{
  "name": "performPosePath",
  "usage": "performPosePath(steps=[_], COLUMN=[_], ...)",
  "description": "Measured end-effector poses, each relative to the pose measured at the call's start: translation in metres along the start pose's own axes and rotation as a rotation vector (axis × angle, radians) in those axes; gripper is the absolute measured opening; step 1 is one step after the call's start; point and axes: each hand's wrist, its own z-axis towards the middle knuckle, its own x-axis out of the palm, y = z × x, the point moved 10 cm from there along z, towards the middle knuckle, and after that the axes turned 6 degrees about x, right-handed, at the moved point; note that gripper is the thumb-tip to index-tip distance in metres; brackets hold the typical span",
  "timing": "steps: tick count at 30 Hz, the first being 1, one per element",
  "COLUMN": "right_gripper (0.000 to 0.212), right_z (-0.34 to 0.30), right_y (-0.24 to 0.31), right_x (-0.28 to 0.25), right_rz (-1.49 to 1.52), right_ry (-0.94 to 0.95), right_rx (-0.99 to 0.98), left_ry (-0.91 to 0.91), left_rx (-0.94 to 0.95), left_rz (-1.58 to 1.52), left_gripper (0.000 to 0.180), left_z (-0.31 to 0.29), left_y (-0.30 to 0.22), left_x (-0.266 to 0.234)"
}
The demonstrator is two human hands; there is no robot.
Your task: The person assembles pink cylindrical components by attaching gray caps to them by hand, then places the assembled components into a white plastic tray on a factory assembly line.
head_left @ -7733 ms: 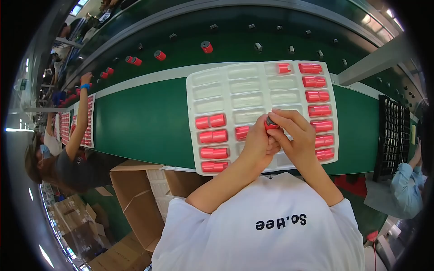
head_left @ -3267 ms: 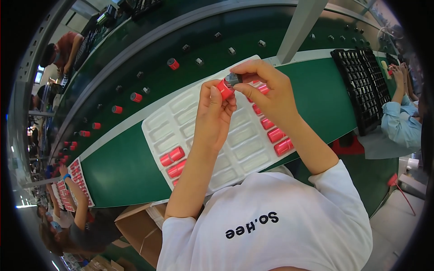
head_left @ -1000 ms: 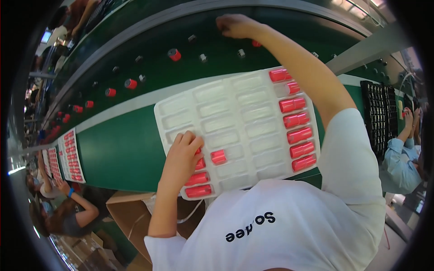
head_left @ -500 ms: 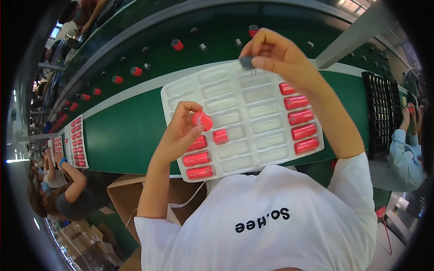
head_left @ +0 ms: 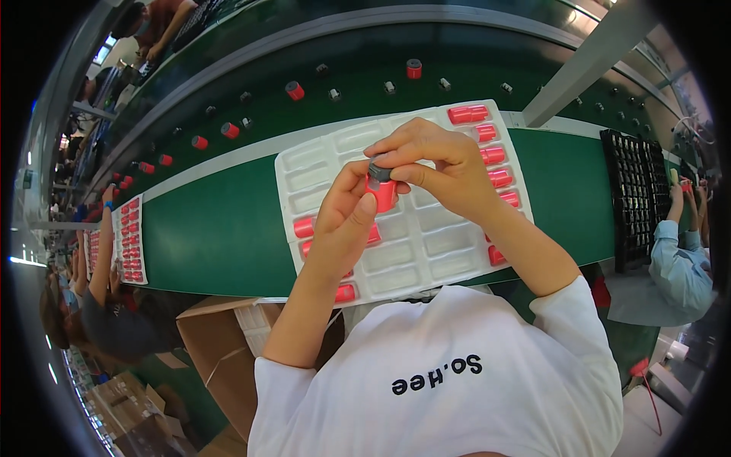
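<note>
My left hand (head_left: 344, 217) is closed around a red cylindrical shell (head_left: 385, 198), held upright over the tray. My right hand (head_left: 445, 164) pinches a dark grey cap (head_left: 378, 170), which sits against the top of that shell. Whether the cap is seated cannot be made out. Beneath both hands lies a white moulded tray (head_left: 306, 177) with rows of oblong pockets. Red cylinders (head_left: 467, 114) fill the tray's right-hand column, and several more (head_left: 304, 227) lie in pockets near my left wrist. My forearms and hands hide part of the tray.
Beyond the tray runs a green conveyor belt (head_left: 266, 110) carrying red pieces with dark caps (head_left: 295, 91) and small metal-and-black parts (head_left: 390, 87). A grey post (head_left: 586, 65) rises at right, near black racks (head_left: 636, 198). Co-workers are at both sides; a cardboard box (head_left: 217, 343) stands below.
My right hand has come down and left from the belt side, bringing the dark cap onto the shell. My left hand has moved right and turned the shell upright. The tray has shifted slightly.
</note>
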Motion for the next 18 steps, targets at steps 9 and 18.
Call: performPosePath(steps=[9,18], right_gripper=[0.018,0.015], right_z=[-0.014,-0.031], right_y=[-0.001,0.004], right_x=[-0.007,-0.022], right_rz=[-0.111,-0.12], right_ry=[0.01,0.026], right_rx=[0.036,0.12], left_ry=[-0.024,0.154], left_rx=[0.022,0.001], left_rz=[-0.023,0.005], left_gripper=[0.038,0.038], left_z=[0.002,0.011], left_y=[0.014,0.025], left_x=[0.003,0.022])
